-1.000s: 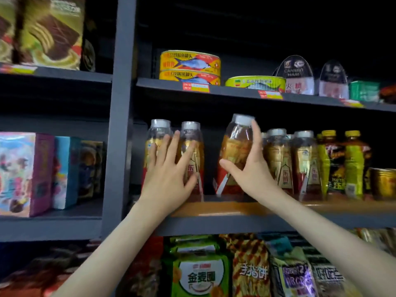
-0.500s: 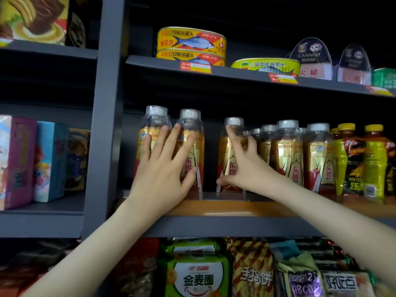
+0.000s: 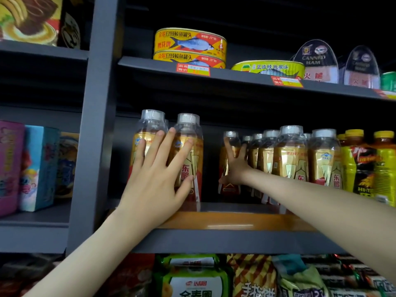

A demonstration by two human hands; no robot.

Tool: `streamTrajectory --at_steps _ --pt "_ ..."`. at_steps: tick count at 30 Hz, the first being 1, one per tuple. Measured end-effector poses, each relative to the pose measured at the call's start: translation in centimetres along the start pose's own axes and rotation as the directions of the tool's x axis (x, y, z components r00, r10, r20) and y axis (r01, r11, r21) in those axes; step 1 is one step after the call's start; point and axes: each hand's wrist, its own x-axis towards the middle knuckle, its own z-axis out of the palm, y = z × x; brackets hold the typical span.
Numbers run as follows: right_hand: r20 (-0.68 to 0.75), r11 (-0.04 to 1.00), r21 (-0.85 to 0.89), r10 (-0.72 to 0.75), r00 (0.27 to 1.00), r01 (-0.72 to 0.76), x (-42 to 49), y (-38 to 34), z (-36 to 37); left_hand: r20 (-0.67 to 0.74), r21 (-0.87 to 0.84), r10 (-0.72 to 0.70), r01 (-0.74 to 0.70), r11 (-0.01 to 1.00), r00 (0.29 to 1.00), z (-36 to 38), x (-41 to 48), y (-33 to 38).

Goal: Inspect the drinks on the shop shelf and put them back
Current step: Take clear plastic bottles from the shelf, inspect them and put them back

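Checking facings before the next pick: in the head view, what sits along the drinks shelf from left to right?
Two clear gold-labelled bottles with grey caps under the flat left hand → a gap → one matching bottle set back, touched by the right hand → group of matching bottles → yellow-capped yellow-and-black bottles.

Two stacked yellow-and-red fish tins (image 3: 190, 42) were found at upper level, with a yellow-green fish tin (image 3: 267, 68) just beside them and two canned ham packs (image 3: 316, 61) further right, while a pink box (image 3: 9, 166) and a blue box (image 3: 37, 168) were noted upright at left and snack bags (image 3: 192, 277) were recorded along the bottom.
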Motion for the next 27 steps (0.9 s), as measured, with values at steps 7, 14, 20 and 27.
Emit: streamTrajectory --at_steps 7,14,20,27 --pt "-0.079 0.885 -0.461 -0.112 0.991 0.064 0.5 0.2 0.7 -0.004 0.023 0.005 -0.005 1.000 1.000 0.2 -0.2 0.1" --pt "-0.015 0.872 -0.488 -0.042 0.999 0.029 2.1 0.6 1.1 -0.020 0.033 0.010 -0.009 0.999 1.000 0.3 -0.2 0.0" --pt "-0.006 0.863 -0.505 -0.039 0.999 0.030 3.3 1.3 1.7 -0.040 0.033 0.020 -0.019 0.999 0.999 0.6 -0.1 -0.1" --pt "-0.012 0.939 -0.339 -0.055 0.998 0.048 1.8 -0.6 -0.7 -0.056 -0.012 -0.006 0.005 1.000 0.998 0.2 -0.2 0.0"
